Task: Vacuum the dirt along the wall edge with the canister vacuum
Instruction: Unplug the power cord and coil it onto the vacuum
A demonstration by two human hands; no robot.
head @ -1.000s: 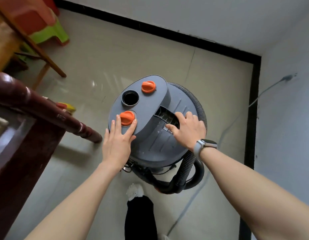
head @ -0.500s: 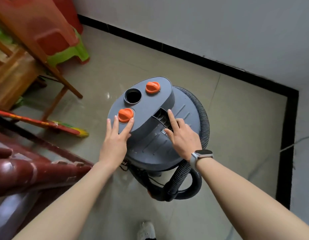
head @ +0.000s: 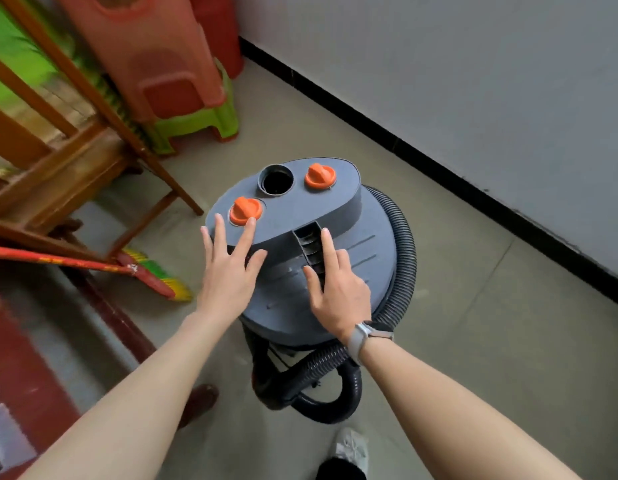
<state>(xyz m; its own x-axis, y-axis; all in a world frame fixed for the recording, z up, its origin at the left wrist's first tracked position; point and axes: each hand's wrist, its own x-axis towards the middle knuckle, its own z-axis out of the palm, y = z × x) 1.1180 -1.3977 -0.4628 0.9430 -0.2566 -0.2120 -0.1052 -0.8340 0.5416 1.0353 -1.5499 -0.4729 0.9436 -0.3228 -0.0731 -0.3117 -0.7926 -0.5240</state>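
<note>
A grey canister vacuum (head: 352, 271) stands on the tiled floor in the middle of the view. Its raised top carries two orange knobs (head: 246, 210) and a round black port (head: 276, 180). A black ribbed hose (head: 402, 244) curls round its right side and loops on the floor below it. My left hand (head: 231, 268) lies flat on the raised top, fingers straight, one fingertip against the nearer orange knob. My right hand (head: 338, 285) rests on the lid beside the vent slot (head: 311, 247), index finger stretched out along it. A watch is on my right wrist.
The white wall with a black baseboard (head: 421, 154) runs diagonally at right. Stacked red and green plastic stools (head: 182, 98) stand at the back left beside a wooden frame (head: 75, 161). A red broom (head: 92, 265) lies left of the vacuum. Dark red furniture (head: 30, 358) fills the lower left.
The view has swung left, bringing the stools and wooden frame closer. My left hand has slid back a little from the orange knob. My right fingers have straightened along the vent slot.
</note>
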